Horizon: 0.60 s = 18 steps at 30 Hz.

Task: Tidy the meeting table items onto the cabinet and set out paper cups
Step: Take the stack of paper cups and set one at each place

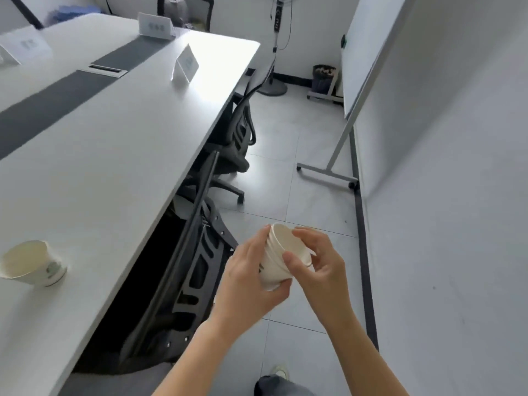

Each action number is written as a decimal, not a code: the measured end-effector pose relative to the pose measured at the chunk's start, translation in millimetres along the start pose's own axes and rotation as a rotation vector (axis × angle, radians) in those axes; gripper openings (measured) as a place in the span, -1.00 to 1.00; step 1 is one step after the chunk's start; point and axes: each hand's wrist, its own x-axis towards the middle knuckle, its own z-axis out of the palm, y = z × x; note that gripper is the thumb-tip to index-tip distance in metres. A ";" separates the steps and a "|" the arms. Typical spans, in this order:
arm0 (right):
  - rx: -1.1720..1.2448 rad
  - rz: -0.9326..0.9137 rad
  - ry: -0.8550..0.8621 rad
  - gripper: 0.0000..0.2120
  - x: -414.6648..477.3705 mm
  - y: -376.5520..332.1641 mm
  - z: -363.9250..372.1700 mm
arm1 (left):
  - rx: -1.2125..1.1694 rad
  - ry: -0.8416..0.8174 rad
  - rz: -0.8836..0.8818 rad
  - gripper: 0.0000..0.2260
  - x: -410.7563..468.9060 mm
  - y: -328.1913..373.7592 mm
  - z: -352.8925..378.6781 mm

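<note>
**Q:** Where are the cups?

**A:** Near, right of the table (114,138). The left hand (248,278) wraps a stack of paper cups (278,264), and the right hand (320,264) pinches its top rim.

**Q:** How to free one?

**A:** Probably by holding the stack firm and twisting gently. Its long axis tilts, with the mouth up and rightward. One set-out cup (31,264) stands on the table, left.
</note>
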 end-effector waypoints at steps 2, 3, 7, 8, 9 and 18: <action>-0.018 0.053 0.033 -0.70 5.8 17.2 -32.5 | -0.041 -0.072 -0.047 -0.36 8.9 7.1 37.6; -0.024 0.084 0.035 -0.71 8.8 25.6 -47.2 | -0.043 -0.109 -0.054 -0.34 13.2 8.7 53.3; -0.026 0.194 0.005 -0.64 18.2 52.9 -92.5 | 0.011 -0.247 -0.052 -0.34 30.4 7.6 97.6; -0.023 0.214 0.005 -0.65 22.3 58.7 -101.8 | 0.022 -0.282 -0.045 -0.35 36.3 7.8 106.0; -0.021 0.235 0.005 -0.66 27.2 64.1 -109.9 | 0.036 -0.319 -0.038 -0.36 42.8 8.0 114.1; -0.024 0.349 0.122 -0.72 97.4 100.4 -149.7 | 0.016 -0.481 -0.064 -0.35 124.6 -7.1 176.5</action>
